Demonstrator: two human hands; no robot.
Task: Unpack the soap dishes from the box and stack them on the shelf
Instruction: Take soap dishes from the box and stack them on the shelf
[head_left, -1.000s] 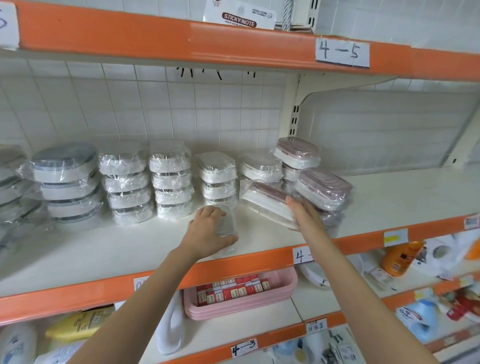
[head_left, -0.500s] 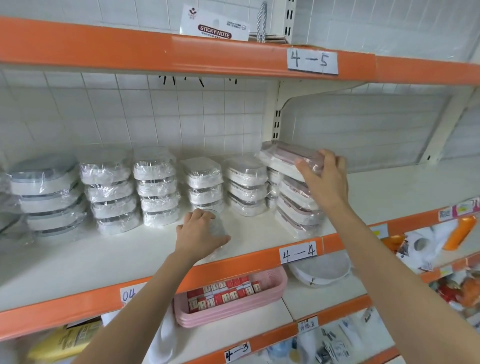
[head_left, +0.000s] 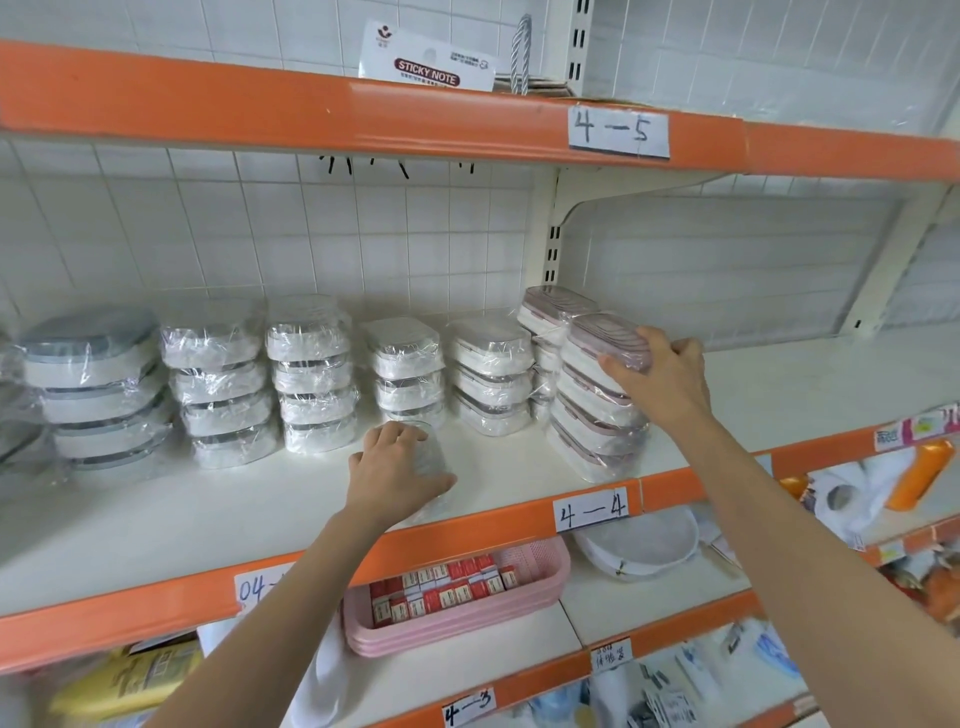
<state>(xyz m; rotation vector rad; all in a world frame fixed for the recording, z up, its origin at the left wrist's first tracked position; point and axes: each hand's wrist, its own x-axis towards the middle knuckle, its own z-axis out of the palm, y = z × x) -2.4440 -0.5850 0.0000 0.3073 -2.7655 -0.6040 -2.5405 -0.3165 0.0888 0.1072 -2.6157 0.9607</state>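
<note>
**A:** On the white shelf (head_left: 156, 514) with the orange front lip, label 4-4: where's the right hand (head_left: 662, 382)?

**B:** Its fingers are curled over the top pink-lidded, plastic-wrapped soap dish (head_left: 605, 340), which sits on the rightmost stack (head_left: 597, 421) near the shelf's front edge.

**A:** Left hand (head_left: 397, 467)?

**B:** Cupped over a clear wrapped item (head_left: 434, 457) resting on the shelf in front of the middle stacks. Can't tell what the item is.

**A:** Other dishes?

**B:** White wrapped stacks (head_left: 311, 374) in a row along the tiled wall; grey-lidded round stack (head_left: 96, 387) far left. Pink plastic basket (head_left: 530, 592) of red-white small boxes one shelf down.
</note>
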